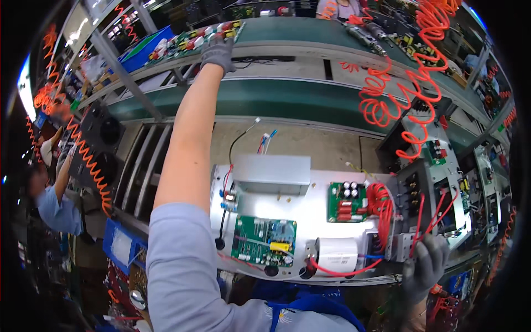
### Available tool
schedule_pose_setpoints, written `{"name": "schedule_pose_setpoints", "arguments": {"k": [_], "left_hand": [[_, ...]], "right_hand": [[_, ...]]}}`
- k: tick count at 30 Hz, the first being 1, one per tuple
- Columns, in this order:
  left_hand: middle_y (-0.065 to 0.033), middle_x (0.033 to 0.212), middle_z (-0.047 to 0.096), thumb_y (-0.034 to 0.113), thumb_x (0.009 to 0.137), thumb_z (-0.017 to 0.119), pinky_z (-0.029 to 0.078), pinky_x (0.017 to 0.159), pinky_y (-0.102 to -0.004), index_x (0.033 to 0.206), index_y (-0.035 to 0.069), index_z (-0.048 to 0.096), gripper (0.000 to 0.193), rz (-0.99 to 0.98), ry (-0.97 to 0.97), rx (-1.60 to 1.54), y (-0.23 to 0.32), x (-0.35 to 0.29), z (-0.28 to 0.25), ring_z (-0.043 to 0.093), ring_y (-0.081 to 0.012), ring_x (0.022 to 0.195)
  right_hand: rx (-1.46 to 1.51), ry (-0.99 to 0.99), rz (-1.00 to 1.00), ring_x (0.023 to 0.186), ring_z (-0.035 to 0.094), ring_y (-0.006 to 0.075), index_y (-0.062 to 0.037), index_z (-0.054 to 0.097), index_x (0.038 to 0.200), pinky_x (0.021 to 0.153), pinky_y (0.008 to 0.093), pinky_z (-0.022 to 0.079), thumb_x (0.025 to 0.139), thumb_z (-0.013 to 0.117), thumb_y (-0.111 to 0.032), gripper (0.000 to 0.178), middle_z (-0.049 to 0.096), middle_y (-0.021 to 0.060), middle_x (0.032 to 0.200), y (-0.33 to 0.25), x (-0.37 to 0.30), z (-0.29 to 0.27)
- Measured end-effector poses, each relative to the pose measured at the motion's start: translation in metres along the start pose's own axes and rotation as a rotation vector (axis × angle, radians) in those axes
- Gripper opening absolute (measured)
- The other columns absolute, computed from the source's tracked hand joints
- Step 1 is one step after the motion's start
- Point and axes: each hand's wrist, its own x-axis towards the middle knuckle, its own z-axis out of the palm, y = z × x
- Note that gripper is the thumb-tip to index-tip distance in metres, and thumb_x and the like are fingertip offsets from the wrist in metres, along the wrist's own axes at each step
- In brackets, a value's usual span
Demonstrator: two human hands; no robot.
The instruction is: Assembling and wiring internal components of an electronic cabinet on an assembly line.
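My left hand (217,53), in a grey glove, is stretched far forward to a raised shelf. Its fingers reach over a row of small circuit boards (193,40) with red, white and yellow parts; the thumb stands apart. Close to the right end of a metal chassis plate (326,191) is my gloved right hand (426,265), fingers loosely bent and apart, beside a small metal block (401,246). The plate carries a silver metal box (272,174), two green boards (265,240), a white cylindrical capacitor (336,257) and a bundle of red wire (380,207).
Orange coiled air hoses (431,27) hang at the upper right and left. Power screwdrivers (365,39) lie on the green shelf. More chassis units (442,160) stand to the right. A blue bin (119,243) is at lower left, near a co-worker (58,205). Another person (338,9) is across.
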Motion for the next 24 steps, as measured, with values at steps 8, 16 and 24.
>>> {"name": "schedule_pose_setpoints", "arguments": {"k": [8,16,24], "left_hand": [[-0.0160,0.164,0.013,0.033,0.059,0.090,0.031,0.114,-0.0533,0.156,0.035,0.021,0.119,-0.031,-0.164,-0.032,0.023,0.078,0.003,0.022,-0.0391,0.148],[-0.0163,0.146,0.043,0.017,0.073,0.073,0.044,0.107,-0.0416,0.134,0.029,0.058,0.064,0.064,-0.150,-0.062,-0.010,0.100,0.010,0.050,-0.0373,0.130],[-0.0166,0.115,0.060,0.013,0.076,0.067,0.051,0.089,-0.0436,0.116,0.022,0.067,0.041,0.335,0.173,-0.139,0.042,0.058,-0.031,0.061,-0.0335,0.108]], "right_hand": [[0.017,-0.027,0.087,0.089,0.059,0.0301,-0.0063,0.060,0.088,0.089,0.0499,0.044,0.087,0.054,-0.032,0.026,0.061,0.0110,0.099,-0.002,0.014,0.002],[0.106,-0.002,0.151,0.095,0.058,0.0347,-0.0030,0.059,0.087,0.096,0.0519,0.043,0.086,0.055,-0.024,0.021,0.061,0.0135,0.098,-0.007,0.011,0.005],[0.068,0.051,0.125,0.089,0.059,0.0295,-0.0064,0.060,0.088,0.090,0.0492,0.044,0.082,0.054,-0.021,0.017,0.061,0.0106,0.096,-0.002,0.008,0.005]]}}
